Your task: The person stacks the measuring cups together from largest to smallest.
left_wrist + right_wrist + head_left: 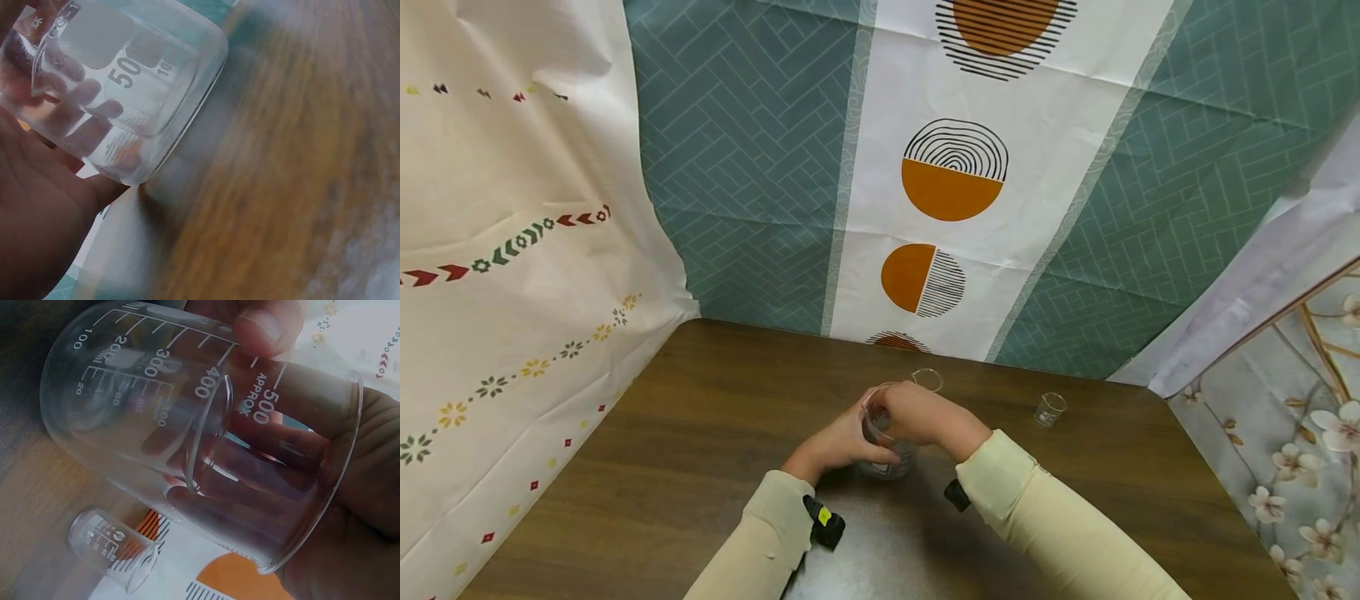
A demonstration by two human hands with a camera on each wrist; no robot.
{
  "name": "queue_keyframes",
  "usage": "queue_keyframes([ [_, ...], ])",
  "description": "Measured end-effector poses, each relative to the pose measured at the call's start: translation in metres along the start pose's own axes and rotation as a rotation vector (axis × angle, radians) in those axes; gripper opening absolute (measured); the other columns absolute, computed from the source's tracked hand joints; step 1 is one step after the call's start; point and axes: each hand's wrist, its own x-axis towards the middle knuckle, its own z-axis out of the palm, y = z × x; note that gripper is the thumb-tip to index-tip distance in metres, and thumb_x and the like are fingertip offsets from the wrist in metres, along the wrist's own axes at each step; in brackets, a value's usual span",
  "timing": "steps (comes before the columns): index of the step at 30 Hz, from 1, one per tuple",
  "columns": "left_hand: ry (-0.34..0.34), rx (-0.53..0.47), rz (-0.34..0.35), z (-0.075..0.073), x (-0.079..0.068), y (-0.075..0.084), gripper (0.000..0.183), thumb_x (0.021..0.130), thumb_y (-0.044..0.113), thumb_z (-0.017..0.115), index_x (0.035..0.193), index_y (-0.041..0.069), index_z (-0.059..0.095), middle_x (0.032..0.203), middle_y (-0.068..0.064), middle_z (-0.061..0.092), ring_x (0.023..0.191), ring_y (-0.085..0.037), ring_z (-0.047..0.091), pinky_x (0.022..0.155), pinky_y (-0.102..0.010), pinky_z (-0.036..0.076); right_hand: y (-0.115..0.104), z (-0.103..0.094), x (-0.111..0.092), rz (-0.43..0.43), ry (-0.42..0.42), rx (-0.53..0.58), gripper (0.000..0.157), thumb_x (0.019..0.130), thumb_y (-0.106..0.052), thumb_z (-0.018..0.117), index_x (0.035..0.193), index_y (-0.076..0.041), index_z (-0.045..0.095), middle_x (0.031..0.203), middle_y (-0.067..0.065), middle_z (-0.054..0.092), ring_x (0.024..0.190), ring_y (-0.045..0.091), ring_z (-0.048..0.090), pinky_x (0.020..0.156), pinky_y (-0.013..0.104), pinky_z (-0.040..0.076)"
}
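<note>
Below the head view's centre, the left hand [848, 435] grips the 500 ml beaker [887, 468], while the right hand [925, 412], its hold unclear, reaches through the mouth along its long axis towards the nested 100 ml beaker [133, 432].

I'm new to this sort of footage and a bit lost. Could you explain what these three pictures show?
There is no machine here, just a person's bare left hand and right hand. The wide picture comes from a camera on the head, looking forward and down; the other two come from cameras worn on the wrists. On the wooden table are a small beaker just beyond the hands and another beaker off to the right. The left hand holds a large beaker. The right hand reaches into its mouth, where an inner beaker sits; through the glass, I can't tell whether that hand grips it.
</note>
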Motion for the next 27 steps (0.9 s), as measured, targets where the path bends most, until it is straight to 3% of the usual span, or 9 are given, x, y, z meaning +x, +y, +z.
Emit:
queue_keyframes([
  [10,0.001,0.020,-0.060,-0.0003,-0.0021,0.0010,0.098,0.078,0.010,0.081,0.151,0.026,0.017,0.151,-0.002,0.030,0.127,-0.024,0.044,0.090,-0.033,0.053,-0.0015,-0.0006,-0.0017,0.015,-0.014,0.014,0.027,0.083,-0.013,0.076,0.110,-0.016,0.071,0.109,-0.001,0.069,0.094,0.010,0.063,0.084,0.028,0.053],
  [17,0.026,0.053,-0.092,0.0023,-0.0016,0.0017,0.098,0.077,0.011,0.082,0.150,0.030,0.019,0.150,-0.003,0.033,0.116,-0.023,0.056,0.087,-0.031,0.054,-0.0014,-0.0025,-0.0059,0.032,-0.025,0.019,0.030,0.083,-0.014,0.076,0.112,-0.018,0.071,0.115,-0.004,0.068,0.105,0.014,0.063,0.089,0.030,0.052],
  [22,0.056,0.119,-0.093,0.0030,-0.0018,0.0016,0.100,0.075,0.013,0.084,0.150,0.028,0.020,0.152,0.001,0.034,0.130,-0.021,0.044,0.094,-0.027,0.049,-0.0014,-0.0028,-0.0076,0.022,-0.020,0.008,0.030,0.082,-0.015,0.077,0.111,-0.018,0.071,0.114,-0.004,0.069,0.105,0.014,0.064,0.088,0.030,0.053],
  [27,0.049,0.124,-0.079,0.0016,-0.0022,0.0002,0.100,0.075,0.012,0.084,0.150,0.027,0.021,0.153,0.003,0.032,0.136,-0.020,0.037,0.098,-0.023,0.045,-0.0007,-0.0023,-0.0086,0.006,-0.009,-0.012,0.031,0.081,-0.016,0.078,0.111,-0.017,0.072,0.111,-0.005,0.069,0.102,0.013,0.065,0.087,0.029,0.054],
])
